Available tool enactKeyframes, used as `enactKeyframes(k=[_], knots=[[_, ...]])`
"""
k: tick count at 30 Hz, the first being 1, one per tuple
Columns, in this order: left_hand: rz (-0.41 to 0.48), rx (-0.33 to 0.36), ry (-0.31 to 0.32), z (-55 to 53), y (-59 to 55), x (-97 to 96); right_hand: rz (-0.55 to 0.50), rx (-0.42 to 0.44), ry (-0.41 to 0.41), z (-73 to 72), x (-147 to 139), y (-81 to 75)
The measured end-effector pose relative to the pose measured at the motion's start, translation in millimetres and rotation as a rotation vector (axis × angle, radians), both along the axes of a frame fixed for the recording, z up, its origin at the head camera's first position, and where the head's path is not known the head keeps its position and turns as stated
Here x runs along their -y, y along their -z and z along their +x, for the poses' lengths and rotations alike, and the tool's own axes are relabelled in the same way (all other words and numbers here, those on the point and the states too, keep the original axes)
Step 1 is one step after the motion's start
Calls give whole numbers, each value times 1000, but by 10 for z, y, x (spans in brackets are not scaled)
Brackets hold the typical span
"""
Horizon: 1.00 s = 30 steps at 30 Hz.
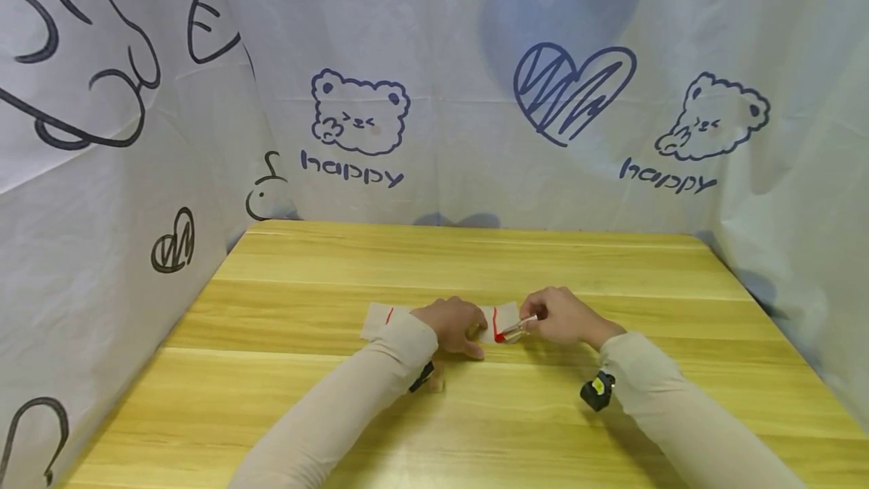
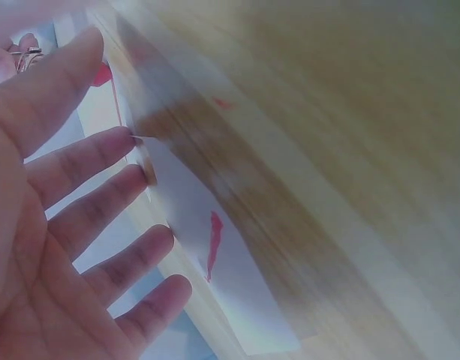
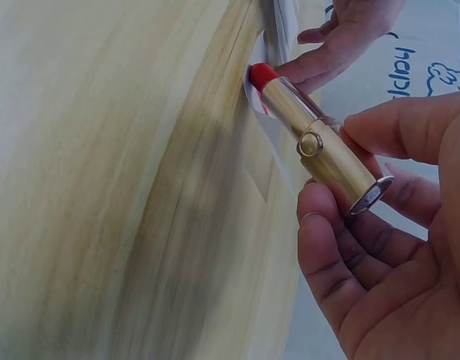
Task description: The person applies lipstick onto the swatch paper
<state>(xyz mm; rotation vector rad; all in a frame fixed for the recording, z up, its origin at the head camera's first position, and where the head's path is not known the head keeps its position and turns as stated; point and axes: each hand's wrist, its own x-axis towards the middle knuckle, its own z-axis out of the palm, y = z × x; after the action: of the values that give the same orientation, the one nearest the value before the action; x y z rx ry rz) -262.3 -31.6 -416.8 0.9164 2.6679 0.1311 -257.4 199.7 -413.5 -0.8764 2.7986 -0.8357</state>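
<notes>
In the head view, my right hand (image 1: 563,315) pinches a lipstick (image 1: 514,330) between thumb and fingers. The right wrist view shows its gold case (image 3: 331,154) and exposed red tip, slanting up to the left. That tip touches the right part of white paper (image 1: 505,314), at the lower end of a red line. My left hand (image 1: 451,323) rests over the paper's middle, its fingers extended and spread in the left wrist view. Left of this hand, more white paper (image 1: 373,321) bears a short red stroke (image 2: 214,244). The hand hides whether both parts are one sheet.
The paper lies on a wood-grain table (image 1: 326,270). White cloth (image 1: 462,164) with drawn bears and hearts hangs behind and at both sides. A small tan object (image 1: 437,377), too blurred to identify, shows beside the left wrist. Each wrist carries a black camera (image 1: 597,391).
</notes>
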Motion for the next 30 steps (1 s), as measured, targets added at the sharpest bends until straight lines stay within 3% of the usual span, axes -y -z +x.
enactKeyframes(k=[13,17,24,30], knots=[[26,9,6,-15,17,16,-39,-1,35,33,-74,-93],[76,11,-27,-14,-19,56,-94,6,79,75,-81,-119],[304,8,-74,-6,-159,184,-327,91,212,206,-54,-148],[554,44,-122,115,-262,274,-655,250,199,334,73,-181]])
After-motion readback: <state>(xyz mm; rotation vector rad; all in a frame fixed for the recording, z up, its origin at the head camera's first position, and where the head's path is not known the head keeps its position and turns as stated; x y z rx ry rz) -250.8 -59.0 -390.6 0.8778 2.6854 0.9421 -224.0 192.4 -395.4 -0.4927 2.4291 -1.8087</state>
